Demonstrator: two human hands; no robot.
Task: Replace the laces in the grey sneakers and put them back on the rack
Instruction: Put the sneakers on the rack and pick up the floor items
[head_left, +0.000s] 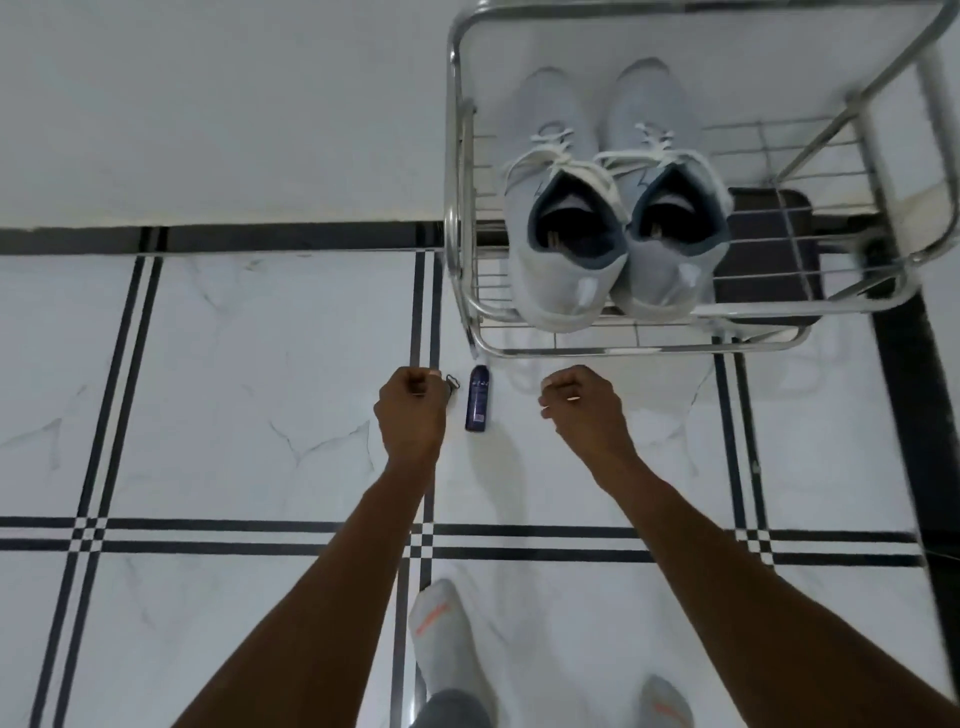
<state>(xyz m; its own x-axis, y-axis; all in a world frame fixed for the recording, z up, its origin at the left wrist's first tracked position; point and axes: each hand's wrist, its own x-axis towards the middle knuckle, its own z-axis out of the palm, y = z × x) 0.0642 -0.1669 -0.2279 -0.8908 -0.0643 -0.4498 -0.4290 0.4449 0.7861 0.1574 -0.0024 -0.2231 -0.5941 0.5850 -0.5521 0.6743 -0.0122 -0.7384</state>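
Even, cool indoor light fills the frame, bright on the white floor (234, 389), which shows faint reflections below the metal rack (644, 349) right of centre. A soft shadow falls beneath the small bottle (478, 397). The whole picture is slightly soft, with more blur at the upper right. The wide lens bends straight lines towards the edges.

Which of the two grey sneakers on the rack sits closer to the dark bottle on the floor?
The left sneaker, by the rack's left edge. The bottle lies just below that corner; the right sneaker sits farther away.
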